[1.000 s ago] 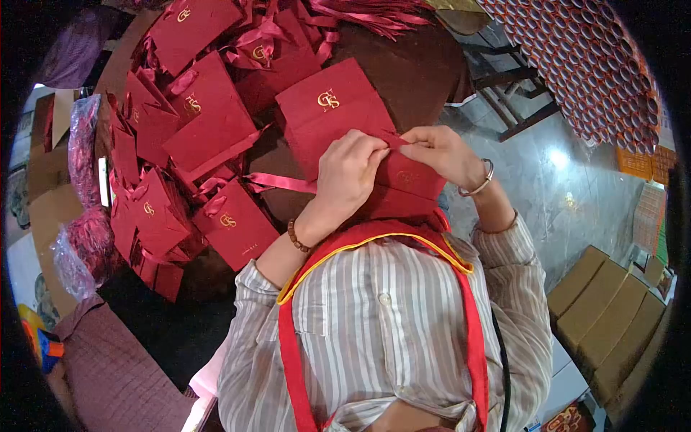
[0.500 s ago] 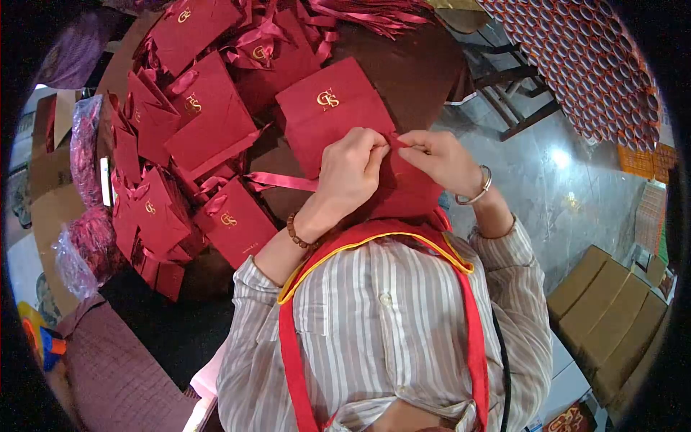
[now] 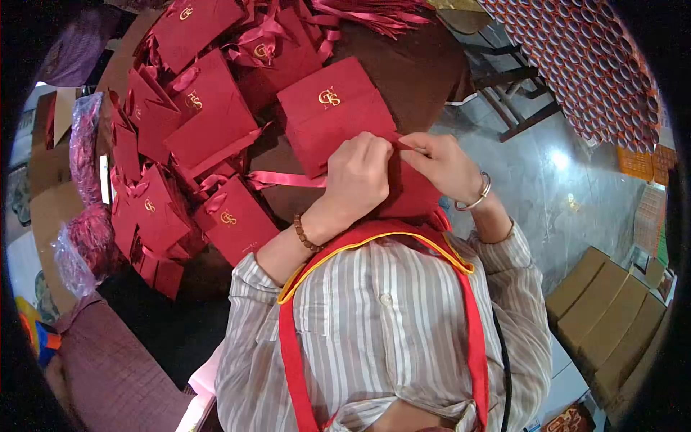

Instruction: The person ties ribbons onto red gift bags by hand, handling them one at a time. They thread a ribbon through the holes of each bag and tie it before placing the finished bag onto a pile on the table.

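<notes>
A dark red paper gift bag (image 3: 338, 119) with a gold monogram lies in front of me at the table's edge. More dark red paper (image 3: 414, 189) extends from it toward my apron. My left hand (image 3: 360, 173) is closed, thumb and fingers pinched at the bag's near edge; what lies inside the grip is mostly hidden. Opposite it, my right hand (image 3: 435, 160) pinches the same edge between thumb and forefinger, the two hands slightly apart. A pink ribbon (image 3: 288, 178) emerges from under my left hand and trails left across the table.
Several finished-looking red gift bags (image 3: 212, 111) with ribbons crowd the left side of the brown table (image 3: 410, 68). Loose ribbons (image 3: 374, 14) lie at the far edge. Plastic-wrapped bundles (image 3: 90, 245) sit far left. Cardboard boxes (image 3: 604, 309) and a dark stool (image 3: 515, 93) stand right.
My left hand has turned more knuckles-up and shifted slightly right and down. A small gap now shows between the hands; the right hand stays nearly in place.
</notes>
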Available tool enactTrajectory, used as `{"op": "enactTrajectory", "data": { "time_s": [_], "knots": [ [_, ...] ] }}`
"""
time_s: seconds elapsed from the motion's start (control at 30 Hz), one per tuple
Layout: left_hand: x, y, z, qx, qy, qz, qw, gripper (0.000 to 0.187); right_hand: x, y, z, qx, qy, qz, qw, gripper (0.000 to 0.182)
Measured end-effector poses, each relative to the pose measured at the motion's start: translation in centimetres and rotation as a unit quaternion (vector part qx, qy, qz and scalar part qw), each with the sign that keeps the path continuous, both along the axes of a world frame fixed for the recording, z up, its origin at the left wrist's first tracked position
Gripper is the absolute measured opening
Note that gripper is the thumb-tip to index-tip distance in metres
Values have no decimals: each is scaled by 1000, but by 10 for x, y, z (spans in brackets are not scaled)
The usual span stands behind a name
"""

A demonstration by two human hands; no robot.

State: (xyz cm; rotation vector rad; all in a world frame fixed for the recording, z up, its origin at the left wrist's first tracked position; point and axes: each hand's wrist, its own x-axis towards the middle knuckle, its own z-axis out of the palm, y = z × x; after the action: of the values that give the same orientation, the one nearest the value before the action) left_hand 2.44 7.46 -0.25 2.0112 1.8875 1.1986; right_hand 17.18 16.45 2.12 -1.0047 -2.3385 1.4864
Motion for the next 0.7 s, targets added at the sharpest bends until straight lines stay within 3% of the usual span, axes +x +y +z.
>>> {"op": "enactTrajectory", "data": {
  "time_s": [0.17, 0.33, 0.47, 0.6, 0.67, 0.7],
  "knots": [
    [-2, 1, -9, 55, 120, -32, 991, 11, 1, -8, -2, 23, 8, -29, 999, 26],
    [0, 1, 4, 51, 201, -69, 976, 12, 2, -14, -3, 57, 15, -44, 997, 26],
    [1, -1, 12, -8, 216, -80, 973, 17, -1, -21, 2, 94, -54, -59, 992, 24],
    [-13, 8, 10, -109, -3, -81, 991, 9, -1, -25, 3, 105, -44, -76, 991, 23],
    [-24, 14, 14, -231, -163, -87, 955, 6, -1, -23, 0, 97, -22, -70, 993, 24],
    [-25, 14, 16, -232, -163, -86, 955, 6, -1, -22, -1, 90, 0, -68, 994, 24]
  ]
}}
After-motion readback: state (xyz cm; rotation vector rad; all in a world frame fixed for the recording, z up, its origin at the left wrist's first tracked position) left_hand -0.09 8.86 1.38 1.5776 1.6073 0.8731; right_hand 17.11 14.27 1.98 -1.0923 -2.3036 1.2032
